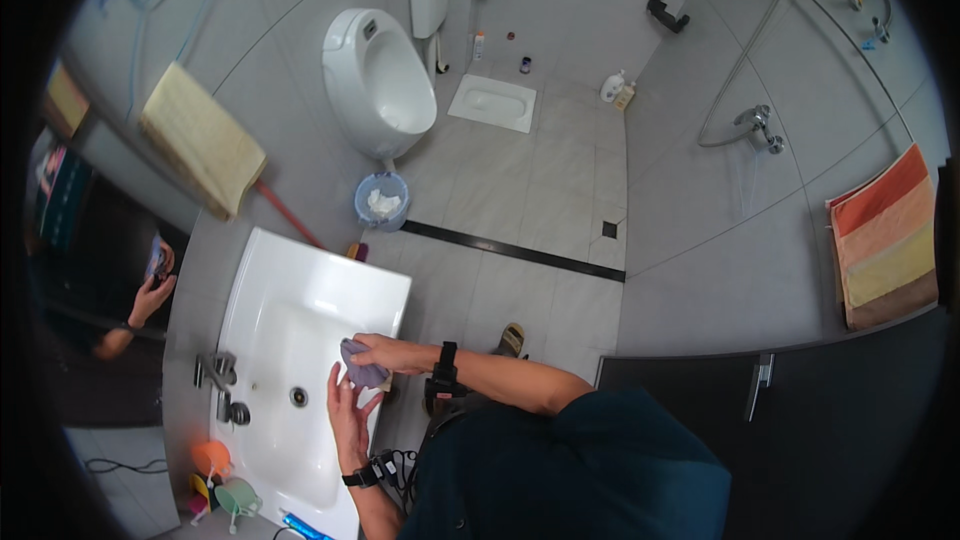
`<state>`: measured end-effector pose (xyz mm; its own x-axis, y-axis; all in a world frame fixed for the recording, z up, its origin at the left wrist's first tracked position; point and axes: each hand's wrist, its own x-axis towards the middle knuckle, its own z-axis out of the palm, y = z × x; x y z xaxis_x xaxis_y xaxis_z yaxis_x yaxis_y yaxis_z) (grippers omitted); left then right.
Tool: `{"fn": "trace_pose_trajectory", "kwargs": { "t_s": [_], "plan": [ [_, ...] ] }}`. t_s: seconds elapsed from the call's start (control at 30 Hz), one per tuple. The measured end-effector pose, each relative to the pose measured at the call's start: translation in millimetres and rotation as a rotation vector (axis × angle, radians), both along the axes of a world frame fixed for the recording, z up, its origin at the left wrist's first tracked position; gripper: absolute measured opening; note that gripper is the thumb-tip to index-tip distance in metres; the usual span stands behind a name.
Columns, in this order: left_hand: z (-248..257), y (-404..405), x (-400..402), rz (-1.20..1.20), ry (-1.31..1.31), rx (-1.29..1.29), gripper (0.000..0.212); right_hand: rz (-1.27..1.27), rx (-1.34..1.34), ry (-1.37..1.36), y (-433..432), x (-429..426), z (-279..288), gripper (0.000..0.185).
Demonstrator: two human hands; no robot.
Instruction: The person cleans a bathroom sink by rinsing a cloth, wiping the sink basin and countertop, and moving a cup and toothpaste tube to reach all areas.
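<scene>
My right hand [391, 354] grips a bunched purple-grey cloth [365, 373] over the front rim of a white ceramic washbasin [330, 281]. Just below the cloth is my left hand [351, 416], its fingers spread. Whether those fingertips touch the cloth's lower edge is hard to tell. Both wrists carry black straps with small devices. The basin's metal drain [298, 397] lies left of my hands, and a chrome faucet [221, 382] is on the wall side. A mirror [97, 255] on the left reflects a hand and forearm.
Orange [211, 457] and green [237, 496] cups and a blue tube [306, 526] sit at the basin's near end. A waste bin [382, 221] stands beyond it, below a urinal [397, 90]. A dark floor strip [510, 249] crosses the tiles. A dark door [840, 420] is on the right.
</scene>
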<state>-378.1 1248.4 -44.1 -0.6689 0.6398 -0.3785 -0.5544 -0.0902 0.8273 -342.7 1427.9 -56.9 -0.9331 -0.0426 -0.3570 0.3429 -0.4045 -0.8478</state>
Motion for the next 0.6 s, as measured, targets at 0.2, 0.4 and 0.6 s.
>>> {"fn": "trace_pose_trajectory", "kwargs": {
  "t_s": [0.2, 0.4, 0.6],
  "plan": [
    [6, 149, 22, -0.237, -0.003, -0.041, 0.038, -0.096, 0.545, 0.133, 123, 50, -14, 0.035],
    [-1, 298, 53, -0.38, 0.124, -0.134, 0.04, -0.439, 0.567, -0.01, 252, 132, 10, 0.027],
    [-6, 439, 81, -0.715, 0.231, -0.209, 0.03, -0.743, 0.221, -0.053, 348, 211, 20, 0.024]
  ]
}}
